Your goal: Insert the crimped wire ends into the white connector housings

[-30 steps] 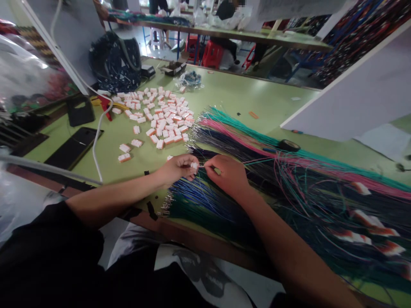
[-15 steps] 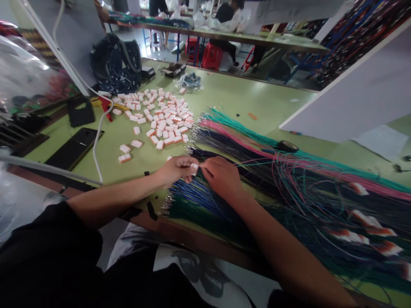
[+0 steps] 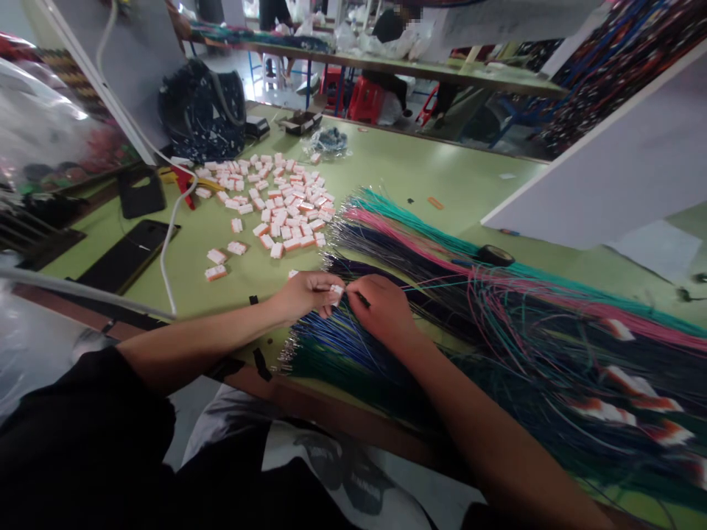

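Observation:
My left hand (image 3: 309, 294) pinches a small white connector housing (image 3: 336, 294) between thumb and fingers. Right against it, my right hand (image 3: 382, 305) is closed, its fingertips pinching thin wires that trail off to the right; where their ends meet the housing is hidden. Beneath both hands lie bundles of cut wires with metal terminals: blue wires (image 3: 345, 342), dark green wires (image 3: 325, 372), black wires (image 3: 375, 276), pink wires (image 3: 398, 237) and teal wires (image 3: 409, 213). A pile of white and orange connector housings (image 3: 287, 202) spreads over the table beyond my left hand.
Left on the green table (image 3: 221, 309) are a black phone (image 3: 129, 254), a white cable (image 3: 169, 258) and a red-yellow tool (image 3: 184, 184). Black tape (image 3: 496, 255) sits on the wires. Wired connectors (image 3: 630, 381) lie right, below a white panel (image 3: 602, 162).
Both hands stay together at nearly the same spot, with the right fingers shifted slightly at the housing. The whole view has moved a little.

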Tool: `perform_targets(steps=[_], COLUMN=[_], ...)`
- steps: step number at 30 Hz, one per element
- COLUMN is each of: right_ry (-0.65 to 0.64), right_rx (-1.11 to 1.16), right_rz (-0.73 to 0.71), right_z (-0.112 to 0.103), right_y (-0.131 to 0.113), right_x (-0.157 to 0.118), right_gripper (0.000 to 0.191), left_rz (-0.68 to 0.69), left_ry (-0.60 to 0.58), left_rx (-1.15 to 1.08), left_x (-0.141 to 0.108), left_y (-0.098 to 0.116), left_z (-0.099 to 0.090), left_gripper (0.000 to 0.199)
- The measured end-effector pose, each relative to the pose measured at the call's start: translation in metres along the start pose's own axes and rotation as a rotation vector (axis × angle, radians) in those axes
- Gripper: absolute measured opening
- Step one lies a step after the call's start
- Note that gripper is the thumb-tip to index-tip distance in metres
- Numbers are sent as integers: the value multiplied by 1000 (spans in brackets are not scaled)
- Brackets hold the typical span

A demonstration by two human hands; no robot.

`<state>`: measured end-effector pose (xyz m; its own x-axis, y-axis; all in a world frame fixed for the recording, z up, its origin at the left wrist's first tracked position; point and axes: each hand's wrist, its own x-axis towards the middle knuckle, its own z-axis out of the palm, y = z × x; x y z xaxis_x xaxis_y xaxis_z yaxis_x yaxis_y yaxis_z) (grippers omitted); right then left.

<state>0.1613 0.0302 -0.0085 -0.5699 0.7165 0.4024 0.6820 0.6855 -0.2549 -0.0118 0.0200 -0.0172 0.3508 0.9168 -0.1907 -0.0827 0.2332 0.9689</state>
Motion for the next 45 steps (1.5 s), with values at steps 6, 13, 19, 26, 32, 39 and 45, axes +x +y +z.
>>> perform_targets(steps=[6,13,19,26,32,39,45], right_ry=[-72,-76,-389,-436,-158,-258,-216], right_rx=[47,-9,-329,-437,-267,-300,-69], right_rz=[75,104,116,187,505,470,433], right_z=[-8,-25,-24,-48,-51,-60,-113], right_y=[8,3,-14,2,12,12,38], right_x=[5,7,8,6,-2,-14,-21], right_gripper=[23,36,21,26,38,27,26], left_rz=[-4,20,96,147,210,301,399], left_ry=[32,10,37,0,185,286,180], left_rx=[-40,-59,39,236,-33,154,503], left_x=[2,5,-1,8,28,45,59], left_y=[-1,-1,6,50,43,23,51], left_z=[0,-1,3,11,74,117,114], left_gripper=[22,18,15,11,20,23,29])
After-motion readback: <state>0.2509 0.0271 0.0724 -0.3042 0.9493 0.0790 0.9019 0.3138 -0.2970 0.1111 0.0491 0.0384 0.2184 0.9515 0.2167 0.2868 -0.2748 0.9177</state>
